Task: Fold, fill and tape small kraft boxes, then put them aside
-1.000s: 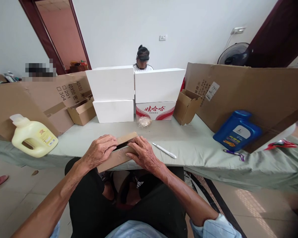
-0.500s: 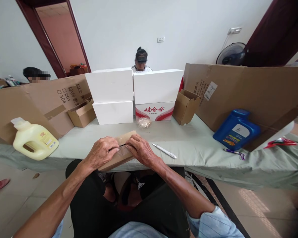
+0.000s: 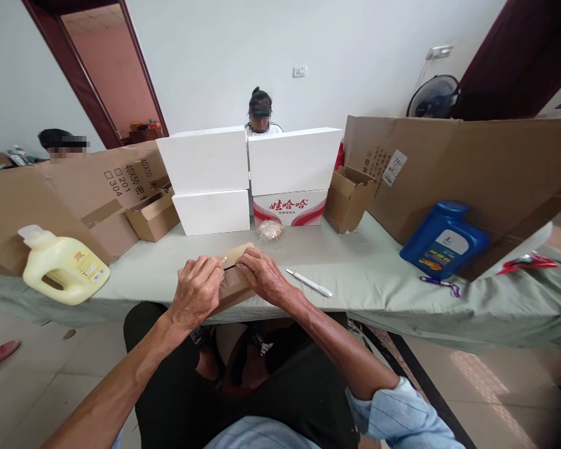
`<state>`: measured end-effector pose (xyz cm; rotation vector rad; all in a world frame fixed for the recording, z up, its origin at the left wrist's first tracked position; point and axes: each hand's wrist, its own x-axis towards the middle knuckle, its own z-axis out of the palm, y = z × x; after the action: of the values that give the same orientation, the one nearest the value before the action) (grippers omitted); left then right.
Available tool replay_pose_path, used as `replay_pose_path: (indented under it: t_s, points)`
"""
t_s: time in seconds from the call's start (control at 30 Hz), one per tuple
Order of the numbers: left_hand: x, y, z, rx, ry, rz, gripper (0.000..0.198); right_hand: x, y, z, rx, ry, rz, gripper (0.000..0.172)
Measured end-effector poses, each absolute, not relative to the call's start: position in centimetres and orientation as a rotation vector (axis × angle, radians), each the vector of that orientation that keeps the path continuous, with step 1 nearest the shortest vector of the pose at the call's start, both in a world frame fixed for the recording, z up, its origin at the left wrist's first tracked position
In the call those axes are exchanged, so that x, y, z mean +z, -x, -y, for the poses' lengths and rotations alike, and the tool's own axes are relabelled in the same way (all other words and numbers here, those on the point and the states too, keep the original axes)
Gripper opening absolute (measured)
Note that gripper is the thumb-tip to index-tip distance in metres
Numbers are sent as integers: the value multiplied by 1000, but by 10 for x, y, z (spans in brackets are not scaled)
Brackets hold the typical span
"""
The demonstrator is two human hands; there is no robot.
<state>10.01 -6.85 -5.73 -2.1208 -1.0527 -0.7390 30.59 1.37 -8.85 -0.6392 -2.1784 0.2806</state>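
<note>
Between my hands, a small brown cardboard box (image 3: 236, 292) lies slanted at the table's front edge, with shiny clear film or tape on its top. A thin dark line, a gap or a strip, runs across it between my fingertips. My left hand (image 3: 199, 287) is closed in a pinch over the box's left side; a small whitish bit shows at its fingertips, too small to name. My right hand (image 3: 262, 274) grips the box's far right edge, fingers bent over it. To the right of this hand lies a slim white pen-like tool (image 3: 308, 282).
White boxes (image 3: 206, 162) stand stacked at the back, beside a crumpled clear clump (image 3: 270, 231). A yellow jug (image 3: 68, 265) is at left; a blue bottle (image 3: 444, 240) and a purple-handled item (image 3: 439, 284) are at right. Large cardboard panels (image 3: 472, 168) flank the table; a person (image 3: 262, 115) sits opposite.
My left hand has lifted and turned more upright, its fingertips now pinched higher over the box. My right hand stays on the box edge. The view has shifted slightly.
</note>
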Motion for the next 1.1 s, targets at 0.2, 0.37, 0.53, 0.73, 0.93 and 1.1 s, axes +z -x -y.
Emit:
replay_pose_path:
  t_s: [0.2, 0.37, 0.53, 0.73, 0.93, 1.1]
  points:
    - [-65, -108, 72, -754, 2135, 1044, 19, -88, -303, -14, 291, 607, 2176, 31]
    - [-70, -116, 82, -790, 2180, 1049, 22, -88, -302, -14, 308, 569, 2172, 34]
    - [-73, -129, 99, -956, 2444, 1026, 26, -89, -301, -14, 299, 585, 2162, 34]
    - [-47, -113, 110, -1424, 2639, 1267, 18, -92, -304, -11, 238, 644, 2179, 32]
    - [-26, -64, 85, -1504, 2245, 1712, 9, -93, -312, 4, 209, 649, 2192, 32]
    - [-31, -59, 72, -1177, 2348, 1556, 6, -93, -315, 10, 212, 649, 2181, 33]
